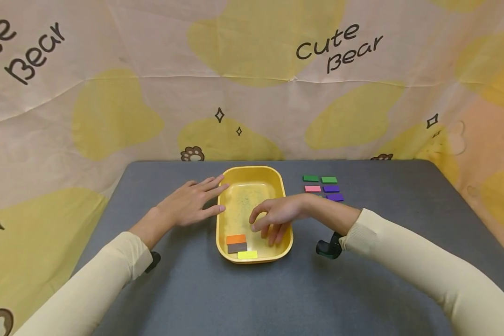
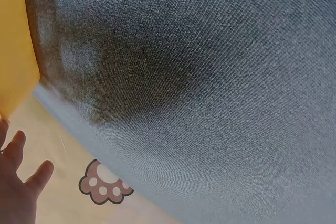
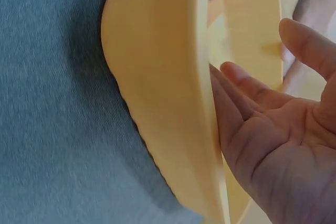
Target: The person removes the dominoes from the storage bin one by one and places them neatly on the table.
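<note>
A yellow rectangular tray [image 1: 231,175] sits on the table. At its near left end lie an orange flat block [image 1: 236,239], a dark grey block [image 1: 237,248] and a bright yellow block [image 1: 247,255]. My left hand [image 1: 195,201] rests at the tray's left rim with its fingers straight and spread. Over the right rim reaches my right hand [image 1: 277,215], its fingers loosely bent down inside the tray. In the right wrist view the thumb of the right hand [image 3: 286,135] stands apart from the fingers, and nothing shows between them; some fingertips are hidden behind the tray wall [image 3: 157,77].
Right of the tray lie a dark green block [image 1: 311,178], a light green block [image 1: 329,179], a pink block [image 1: 312,189] and two purple blocks [image 1: 331,188]. Another is mostly hidden by the right wrist. A patterned cloth [image 1: 252,116] hangs behind the grey table [image 1: 252,298].
</note>
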### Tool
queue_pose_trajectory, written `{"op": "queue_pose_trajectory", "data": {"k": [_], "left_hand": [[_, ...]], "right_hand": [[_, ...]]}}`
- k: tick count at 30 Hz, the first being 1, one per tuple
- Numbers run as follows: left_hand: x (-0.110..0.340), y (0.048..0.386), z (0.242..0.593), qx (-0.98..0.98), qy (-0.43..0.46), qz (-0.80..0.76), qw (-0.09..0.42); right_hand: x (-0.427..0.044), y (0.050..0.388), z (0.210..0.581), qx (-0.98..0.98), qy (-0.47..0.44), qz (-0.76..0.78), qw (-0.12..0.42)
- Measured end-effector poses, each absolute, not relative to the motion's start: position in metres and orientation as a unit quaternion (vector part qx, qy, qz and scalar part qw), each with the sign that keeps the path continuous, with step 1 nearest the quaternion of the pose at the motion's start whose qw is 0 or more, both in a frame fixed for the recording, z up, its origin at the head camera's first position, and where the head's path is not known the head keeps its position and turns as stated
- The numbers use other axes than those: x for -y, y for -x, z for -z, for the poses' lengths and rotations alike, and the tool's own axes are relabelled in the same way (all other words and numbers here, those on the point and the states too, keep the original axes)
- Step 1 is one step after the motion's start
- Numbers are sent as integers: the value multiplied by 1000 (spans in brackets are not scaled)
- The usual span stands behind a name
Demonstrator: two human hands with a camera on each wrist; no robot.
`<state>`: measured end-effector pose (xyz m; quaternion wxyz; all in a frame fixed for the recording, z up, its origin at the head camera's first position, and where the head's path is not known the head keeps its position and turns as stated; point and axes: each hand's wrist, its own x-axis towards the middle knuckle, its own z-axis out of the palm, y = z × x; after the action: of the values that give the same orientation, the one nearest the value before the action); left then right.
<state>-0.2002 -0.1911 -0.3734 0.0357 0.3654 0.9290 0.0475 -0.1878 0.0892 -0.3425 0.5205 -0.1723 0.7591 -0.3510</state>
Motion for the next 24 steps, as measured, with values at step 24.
{"op": "queue_pose_trajectory", "data": {"k": [24], "left_hand": [[190,199,372,-927,-372,-45,29]], "right_hand": [[-63,173,353,-737,181,347,551]]}}
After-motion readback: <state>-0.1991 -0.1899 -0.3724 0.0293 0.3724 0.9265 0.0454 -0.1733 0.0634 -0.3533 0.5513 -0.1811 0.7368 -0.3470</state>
